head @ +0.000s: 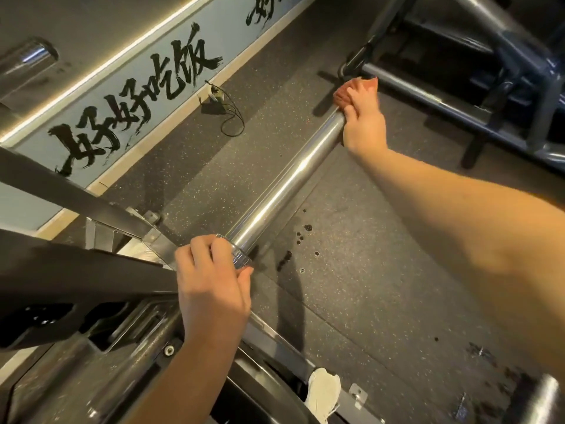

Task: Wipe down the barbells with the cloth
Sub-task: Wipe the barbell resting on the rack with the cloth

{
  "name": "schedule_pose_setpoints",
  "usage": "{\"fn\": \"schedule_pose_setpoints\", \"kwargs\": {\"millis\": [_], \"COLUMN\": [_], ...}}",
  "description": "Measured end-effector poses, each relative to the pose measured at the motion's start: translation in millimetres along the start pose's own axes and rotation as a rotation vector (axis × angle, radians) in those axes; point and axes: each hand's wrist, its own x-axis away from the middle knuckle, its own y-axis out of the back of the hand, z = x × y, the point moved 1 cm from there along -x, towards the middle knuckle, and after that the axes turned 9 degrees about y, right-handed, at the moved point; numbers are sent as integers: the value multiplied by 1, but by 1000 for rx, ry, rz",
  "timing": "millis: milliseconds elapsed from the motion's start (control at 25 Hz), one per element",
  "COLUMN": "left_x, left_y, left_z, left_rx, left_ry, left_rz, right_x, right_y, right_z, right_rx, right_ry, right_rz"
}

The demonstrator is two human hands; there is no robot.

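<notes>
A chrome barbell sleeve runs diagonally from the lower left to the upper right, above the speckled rubber floor. My left hand grips the sleeve's inner collar, fingers curled over it. My right hand wraps a reddish cloth round the sleeve's far end. Only a small bunch of the cloth shows past my fingers.
A dark rack upright and frame stand at the left. Blue-grey machine tubing fills the upper right. A cable lies by the lettered wall. Dark spots mark the floor. A white shoe shows below.
</notes>
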Motion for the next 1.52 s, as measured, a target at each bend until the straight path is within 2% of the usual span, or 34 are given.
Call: {"fn": "schedule_pose_setpoints", "kwargs": {"millis": [120, 240, 320, 400, 480, 560, 680, 840, 960, 1080, 1160, 1280, 1400, 1520], "left_x": [-1, 0, -2, -6, -14, -21, -28, -39, -48, -42, -34, -23, -15, -9], "left_y": [2, 6, 7, 8, 9, 11, 15, 22, 26, 22, 17, 15, 17, 14], "left_z": [0, 0, 0, 2, 6, 13, 20, 31, 40, 42, 40, 36, 21, 3], "left_rx": [22, 5, 50, 98, 116, 227, 416, 550, 729, 759, 708, 597, 368, 176], "left_ry": [2, -7, 8, 14, -10, 49, 201, 285, 395, 412, 373, 261, 131, 70], "left_rz": [-18, -11, -8, 13, 49, 136, 253, 415, 602, 644, 538, 215, 4, -1], "right_x": [-10, 83, 164, 206, 189, 155, 112, 79, 66, 96, 155, 239, 210, 171], "right_y": [-7, -36, -58, -64, -59, -49, -39, -34, -43, -57, -76, -92, -80, -61], "right_z": [0, 39, 62, 69, 61, 56, 48, 36, 46, 70, 90, 102, 75, 59], "right_rx": [0, -91, -147, -117, -107, -63, 7, 88, 149, 144, 33, -219, -267, -184], "right_ry": [-54, -26, 146, 275, 329, 329, 256, 181, 129, 51, 110, 300, 391, 381], "right_rz": [-57, -113, 3, 157, 209, 213, 176, 108, 79, 14, 43, 191, 292, 292]}}
